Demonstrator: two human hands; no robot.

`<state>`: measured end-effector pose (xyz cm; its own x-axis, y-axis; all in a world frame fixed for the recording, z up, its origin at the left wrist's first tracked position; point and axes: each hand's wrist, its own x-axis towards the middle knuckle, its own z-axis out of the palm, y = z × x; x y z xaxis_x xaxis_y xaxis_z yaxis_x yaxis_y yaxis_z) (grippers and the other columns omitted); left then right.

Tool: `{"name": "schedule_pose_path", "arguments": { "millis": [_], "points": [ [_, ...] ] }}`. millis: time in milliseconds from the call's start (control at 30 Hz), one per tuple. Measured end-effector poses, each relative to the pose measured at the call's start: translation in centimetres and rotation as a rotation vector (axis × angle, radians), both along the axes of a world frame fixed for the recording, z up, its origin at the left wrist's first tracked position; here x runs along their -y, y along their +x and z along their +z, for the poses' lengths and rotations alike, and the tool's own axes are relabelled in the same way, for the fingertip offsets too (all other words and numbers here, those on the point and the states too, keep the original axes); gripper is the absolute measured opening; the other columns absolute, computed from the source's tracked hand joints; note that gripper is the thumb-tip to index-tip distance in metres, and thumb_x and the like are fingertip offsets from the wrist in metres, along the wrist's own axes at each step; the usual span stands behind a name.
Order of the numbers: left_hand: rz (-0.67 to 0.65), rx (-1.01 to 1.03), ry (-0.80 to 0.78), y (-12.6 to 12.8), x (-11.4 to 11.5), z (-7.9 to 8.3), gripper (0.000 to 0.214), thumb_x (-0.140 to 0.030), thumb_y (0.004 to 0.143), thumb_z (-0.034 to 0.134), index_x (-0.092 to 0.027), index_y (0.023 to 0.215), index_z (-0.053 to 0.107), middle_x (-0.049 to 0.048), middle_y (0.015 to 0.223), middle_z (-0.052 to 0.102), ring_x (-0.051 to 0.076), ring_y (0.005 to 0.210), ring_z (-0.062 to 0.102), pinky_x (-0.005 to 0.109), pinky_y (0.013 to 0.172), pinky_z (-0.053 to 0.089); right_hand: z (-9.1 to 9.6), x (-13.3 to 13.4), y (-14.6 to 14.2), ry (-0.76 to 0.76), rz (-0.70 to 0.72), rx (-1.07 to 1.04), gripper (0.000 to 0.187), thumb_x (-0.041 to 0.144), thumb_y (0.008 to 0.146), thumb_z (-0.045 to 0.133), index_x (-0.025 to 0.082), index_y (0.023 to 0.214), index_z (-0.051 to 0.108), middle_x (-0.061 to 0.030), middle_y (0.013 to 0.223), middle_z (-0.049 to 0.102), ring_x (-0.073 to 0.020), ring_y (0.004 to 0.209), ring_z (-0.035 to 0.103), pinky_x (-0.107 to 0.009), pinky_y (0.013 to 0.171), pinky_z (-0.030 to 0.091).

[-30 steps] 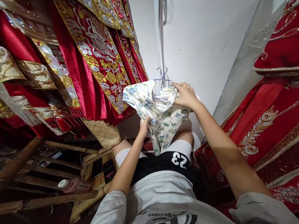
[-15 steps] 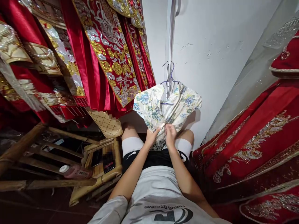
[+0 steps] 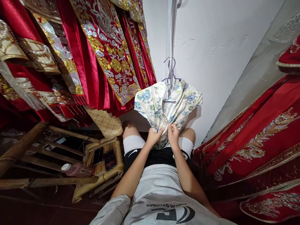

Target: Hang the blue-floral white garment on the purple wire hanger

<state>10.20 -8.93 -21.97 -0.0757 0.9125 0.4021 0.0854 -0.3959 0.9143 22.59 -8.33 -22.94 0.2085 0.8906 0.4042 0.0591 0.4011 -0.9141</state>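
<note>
A cream short-sleeved shirt with blue flowers hangs on a thin purple hanger in front of me, its lower part drawn down between my knees. My left hand is closed on the left front of the shirt, thumb on top. Close beside it, my right hand pinches the right front edge near the bottom of the neck opening. Whether a button or fastener lies between the fingers cannot be made out. The shirt's hem is hidden behind my hands and lap.
Red garments with gold and silver embroidery hang at the left. More red embroidered cloth fills the right side. A bamboo chair and a low bamboo stool stand at my left, with a pink bottle. Behind the shirt is a white wall.
My right hand has shifted slightly right and turned, its fingers now curled tighter on the shirt's edge. My left hand keeps its hold. The view has tilted a little.
</note>
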Motion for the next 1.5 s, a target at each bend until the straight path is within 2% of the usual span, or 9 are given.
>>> {"name": "schedule_pose_path", "arguments": {
  "millis": [100, 267, 533, 700, 867, 1067, 1267, 1367, 1500],
  "points": [
    [0.012, -0.003, 0.001, -0.1, 0.2, 0.2, 0.041, -0.034, 0.073, 0.081, -0.011, 0.106, 0.074, 0.0141, 0.116, 0.076, 0.029, 0.113, 0.07, 0.041, 0.107, 0.05, -0.2, 0.4, -0.8, 0.044, -0.122, 0.006, 0.039, 0.058, 0.095, 0.043, 0.025, 0.076, 0.04, 0.0039, 0.067, 0.041, -0.0145, 0.064, 0.042, -0.026, 0.062, 0.037],
    [0.023, -0.035, -0.006, -0.5, 0.3, 0.6, 0.042, -0.031, 0.071, 0.081, -0.011, 0.108, 0.074, 0.0148, 0.113, 0.076, 0.03, 0.11, 0.071, 0.043, 0.104, 0.052, 0.0, 1.0, -1.8, 0.074, -0.111, -0.112, 0.029, 0.052, 0.094, 0.05, 0.023, 0.097, 0.046, 0.0003, 0.075, 0.052, -0.0166, 0.069, 0.052, -0.028, 0.065, 0.043],
    [-0.006, 0.003, -0.052, 0.0, 0.6, 0.6, 0.035, -0.031, 0.07, 0.081, -0.01, 0.097, 0.074, 0.0143, 0.103, 0.078, 0.029, 0.103, 0.072, 0.042, 0.102, 0.052, 0.9, 0.9, -0.2, 0.089, -0.118, -0.163, 0.03, 0.049, 0.09, 0.057, 0.019, 0.093, 0.056, -0.0002, 0.071, 0.055, -0.0148, 0.065, 0.05, -0.028, 0.062, 0.042],
    [-0.031, 0.041, -0.017, 0.5, 0.7, 0.8, 0.041, -0.03, 0.07, 0.081, -0.011, 0.104, 0.073, 0.0153, 0.112, 0.076, 0.029, 0.11, 0.07, 0.043, 0.107, 0.049, 0.9, 1.2, -0.3, 0.069, -0.113, -0.148, 0.035, 0.049, 0.088, 0.061, 0.017, 0.101, 0.059, 0.0052, 0.062, 0.047, -0.0132, 0.057, 0.045, -0.028, 0.057, 0.038],
    [-0.03, 0.029, -0.025, 0.7, 0.9, 1.0, 0.035, -0.03, 0.071, 0.081, -0.013, 0.101, 0.073, 0.0147, 0.11, 0.076, 0.03, 0.112, 0.069, 0.044, 0.109, 0.048, 1.0, 1.0, -0.1, 0.045, -0.173, -0.14, 0.035, 0.052, 0.087, 0.059, 0.018, 0.094, 0.063, 0.0006, 0.065, 0.054, -0.016, 0.063, 0.05, -0.029, 0.059, 0.041],
    [-0.061, -0.013, 0.017, 0.7, 0.9, 1.0, 0.033, -0.029, 0.074, 0.078, -0.014, 0.103, 0.072, 0.0143, 0.11, 0.076, 0.029, 0.114, 0.069, 0.043, 0.108, 0.048, 1.3, 1.1, 0.0, 0.05, -0.115, -0.161, 0.033, 0.049, 0.086, 0.062, 0.018, 0.095, 0.059, 0.0048, 0.059, 0.046, -0.0139, 0.054, 0.043, -0.028, 0.054, 0.035],
    [-0.048, -0.002, -0.023, 0.2, 0.5, 0.5, 0.036, -0.032, 0.074, 0.079, -0.012, 0.104, 0.073, 0.0131, 0.111, 0.076, 0.028, 0.108, 0.07, 0.041, 0.104, 0.05, 2.3, 0.9, 0.6, -0.04, -0.004, -0.145, 0.023, 0.044, 0.083, 0.059, 0.021, 0.08, 0.055, 0.0037, 0.058, 0.049, -0.013, 0.054, 0.043, -0.027, 0.052, 0.034],
    [0.07, 0.046, -0.044, -0.6, 0.3, -0.2, 0.039, -0.038, 0.076, 0.077, -0.012, 0.106, 0.072, 0.0124, 0.112, 0.075, 0.028, 0.112, 0.068, 0.039, 0.104, 0.049, 3.2, 0.7, 1.5, -0.131, 0.158, -0.112, 0.026, 0.044, 0.079, 0.061, 0.022, 0.07, 0.053, 0.0048, 0.051, 0.045, -0.0115, 0.049, 0.04, -0.026, 0.05, 0.032],
    [0.432, 0.061, 0.043, -1.4, 0.7, -0.7, 0.052, -0.04, 0.08, 0.074, -0.016, 0.123, 0.058, 0.0137, 0.124, 0.065, 0.028, 0.12, 0.061, 0.038, 0.106, 0.045, 4.1, 1.0, 2.3, -0.238, 0.289, -0.05, 0.026, 0.043, 0.073, 0.062, 0.022, 0.061, 0.051, 0.0039, 0.046, 0.047, -0.0105, 0.046, 0.039, -0.025, 0.048, 0.032]
  ]
}}
